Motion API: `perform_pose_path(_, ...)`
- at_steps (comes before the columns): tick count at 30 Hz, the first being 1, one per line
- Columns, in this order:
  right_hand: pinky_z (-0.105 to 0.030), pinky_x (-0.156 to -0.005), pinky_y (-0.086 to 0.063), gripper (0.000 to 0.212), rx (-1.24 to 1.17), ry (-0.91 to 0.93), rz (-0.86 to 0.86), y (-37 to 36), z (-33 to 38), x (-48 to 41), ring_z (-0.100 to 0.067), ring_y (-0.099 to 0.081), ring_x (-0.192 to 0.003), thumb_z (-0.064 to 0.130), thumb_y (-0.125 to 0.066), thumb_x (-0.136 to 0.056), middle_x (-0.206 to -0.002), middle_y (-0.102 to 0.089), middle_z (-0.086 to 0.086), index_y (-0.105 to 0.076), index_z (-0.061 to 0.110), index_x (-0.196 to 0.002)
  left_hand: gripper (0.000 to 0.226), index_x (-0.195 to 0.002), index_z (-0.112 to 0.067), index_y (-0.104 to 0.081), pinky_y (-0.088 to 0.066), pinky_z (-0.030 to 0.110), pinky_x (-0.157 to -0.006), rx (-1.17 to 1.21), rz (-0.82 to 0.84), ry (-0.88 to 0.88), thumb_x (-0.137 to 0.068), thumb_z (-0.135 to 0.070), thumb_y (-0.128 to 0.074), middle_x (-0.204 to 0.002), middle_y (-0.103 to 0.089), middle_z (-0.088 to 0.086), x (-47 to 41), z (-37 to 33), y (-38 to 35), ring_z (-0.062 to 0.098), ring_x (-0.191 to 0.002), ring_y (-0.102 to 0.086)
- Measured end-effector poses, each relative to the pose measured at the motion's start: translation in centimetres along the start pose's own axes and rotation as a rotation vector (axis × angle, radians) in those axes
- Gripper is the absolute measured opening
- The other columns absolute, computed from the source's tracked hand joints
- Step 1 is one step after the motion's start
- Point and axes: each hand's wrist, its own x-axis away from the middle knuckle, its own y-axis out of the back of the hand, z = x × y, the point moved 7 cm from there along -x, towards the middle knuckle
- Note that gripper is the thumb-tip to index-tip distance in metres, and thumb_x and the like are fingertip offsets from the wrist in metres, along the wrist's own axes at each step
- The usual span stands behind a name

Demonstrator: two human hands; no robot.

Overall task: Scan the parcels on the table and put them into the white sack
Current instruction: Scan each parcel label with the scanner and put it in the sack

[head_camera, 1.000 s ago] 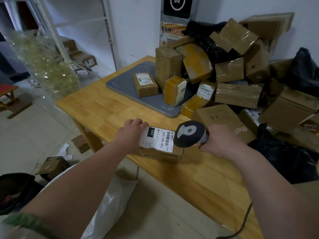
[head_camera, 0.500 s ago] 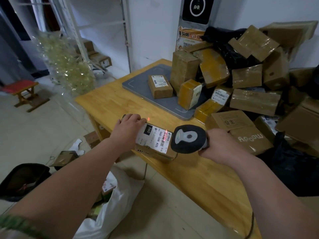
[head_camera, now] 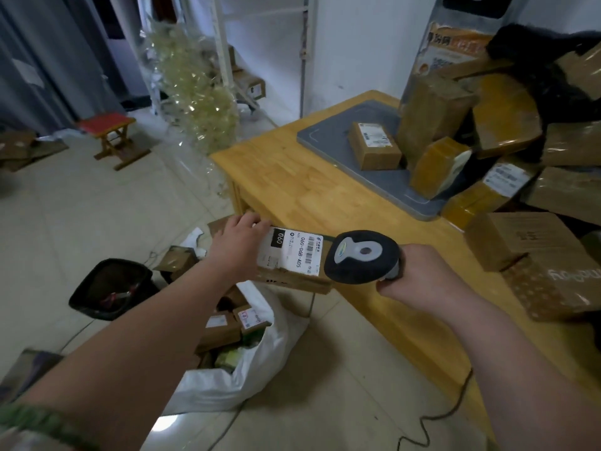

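My left hand (head_camera: 239, 244) grips a flat cardboard parcel (head_camera: 292, 265) with a white label reading 060, held out past the front edge of the wooden table (head_camera: 292, 187). My right hand (head_camera: 419, 278) holds a black barcode scanner (head_camera: 361, 257) just right of the parcel, its head over the label's end. The white sack (head_camera: 240, 375) lies open on the floor below the parcel, with several boxes inside. A big heap of brown parcels (head_camera: 507, 148) covers the right of the table.
A grey scale pad (head_camera: 328, 138) on the table carries a small labelled box (head_camera: 374, 146). A black bin (head_camera: 110, 288), loose boxes and a red stool (head_camera: 112, 135) stand on the floor at left. The scanner cable (head_camera: 432, 421) trails down to the floor.
The parcel has been drawn off the table's front edge and now hangs over the sack. The red scan light seen half a second ago is gone. My view swung left and down.
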Motion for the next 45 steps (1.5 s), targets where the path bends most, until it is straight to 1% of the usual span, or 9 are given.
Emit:
perform_pose_path(9,-0.023,-0.049,-0.03,0.036,-0.065,0.02,0.178,-12.8,5.0,-3.4,-0.009,-0.043,-0.054,0.003,-0.068,-0.071,-0.056,-0.046,0.007,-0.042,0.022,-0.054,0.083,-0.145,-0.028,-0.028,-0.047,0.049,-0.087,0.114,0.187,0.376,-0.076,-0.037,-0.074,-0.138,-0.031,0.0,5.3,14.6,-9.8,0.032,-0.129,-0.028)
perform_pose_path(15,-0.026,-0.05,-0.034,0.029,-0.012,-0.039,0.298,-21.7,4.9,-6.2,-0.017,-0.052,-0.059,0.008,-0.065,-0.069,-0.06,-0.052,0.003,-0.045,0.023,-0.056,0.082,-0.143,-0.026,-0.03,-0.047,0.044,-0.081,0.102,0.298,0.533,-0.075,-0.049,-0.071,-0.13,-0.037,0.003,8.3,19.7,-17.8,0.031,-0.122,-0.034)
perform_pose_path(19,-0.03,-0.06,-0.045,0.027,-0.008,-0.083,0.282,-25.4,3.6,-7.6,-0.024,-0.061,-0.072,0.012,-0.065,-0.073,-0.065,-0.056,0.005,-0.047,0.027,-0.059,0.08,-0.141,-0.022,-0.033,-0.048,0.044,-0.079,0.071,0.371,0.534,-0.077,-0.054,-0.067,-0.13,-0.037,0.004,7.9,20.5,-22.9,0.03,-0.123,-0.033)
perform_pose_path(22,-0.031,-0.065,-0.048,0.026,-0.027,-0.113,0.26,-27.1,2.3,-8.4,-0.021,-0.061,-0.074,0.016,-0.067,-0.076,-0.07,-0.058,0.005,-0.048,0.029,-0.063,0.072,-0.14,-0.023,-0.034,-0.049,0.045,-0.081,0.06,0.397,0.489,-0.08,-0.042,-0.069,-0.135,-0.033,0.004,6.4,20.1,-26.4,0.03,-0.126,-0.031)
perform_pose_path(27,-0.025,-0.056,-0.043,0.025,-0.05,-0.158,0.219,-27.9,0.4,-9.1,-0.014,-0.057,-0.066,0.014,-0.067,-0.076,-0.068,-0.058,0.004,-0.05,0.027,-0.063,0.063,-0.147,-0.027,-0.03,-0.036,0.053,-0.105,0.115,0.501,0.39,-0.091,-0.038,-0.057,-0.156,-0.016,0.006,4.4,18.0,-30.5,0.033,-0.145,-0.007)
perform_pose_path(32,-0.025,-0.053,-0.037,0.025,-0.11,-0.166,0.191,-25.3,0.1,-8.7,-0.014,-0.055,-0.064,0.013,-0.067,-0.076,-0.065,-0.056,0.005,-0.049,0.024,-0.062,0.049,-0.14,-0.021,-0.045,-0.031,0.046,-0.111,0.154,0.477,0.314,-0.092,-0.024,-0.053,-0.146,-0.036,0.009,2.7,15.1,-27.9,0.032,-0.139,-0.025)
perform_pose_path(36,-0.022,-0.05,-0.033,0.024,-0.214,-0.152,0.136,-20.5,0.6,-8.0,-0.011,-0.053,-0.062,0.012,-0.071,-0.076,-0.063,-0.055,0.007,-0.053,0.023,-0.065,0.034,-0.119,-0.021,-0.063,-0.051,0.042,-0.089,0.264,0.328,0.249,-0.086,-0.015,-0.056,-0.12,-0.061,0.006,-0.1,11.1,-21.9,0.028,-0.11,-0.057)
perform_pose_path(39,-0.021,-0.05,-0.033,0.025,-0.284,-0.173,0.052,-15.9,-0.2,-7.3,-0.007,-0.053,-0.059,0.012,-0.073,-0.076,-0.062,-0.057,0.008,-0.054,0.024,-0.064,0.041,-0.132,-0.02,-0.057,-0.053,0.039,-0.09,0.342,0.234,0.182,-0.092,-0.013,-0.053,-0.127,-0.061,0.004,-2.2,6.0,-16.0,0.024,-0.111,-0.059)
perform_pose_path(45,-0.025,-0.052,-0.04,0.014,-0.375,-0.261,-0.141,-5.1,-5.4,-4.4,-0.015,-0.056,-0.061,0.011,-0.072,-0.076,-0.066,-0.061,-0.001,-0.06,0.015,-0.069,0.03,-0.121,-0.017,-0.064,-0.042,0.025,-0.075,0.487,0.086,-0.026,-0.094,-0.016,-0.052,-0.108,-0.066,0.001,-5.6,-7.5,-5.8,0.021,-0.098,-0.061)
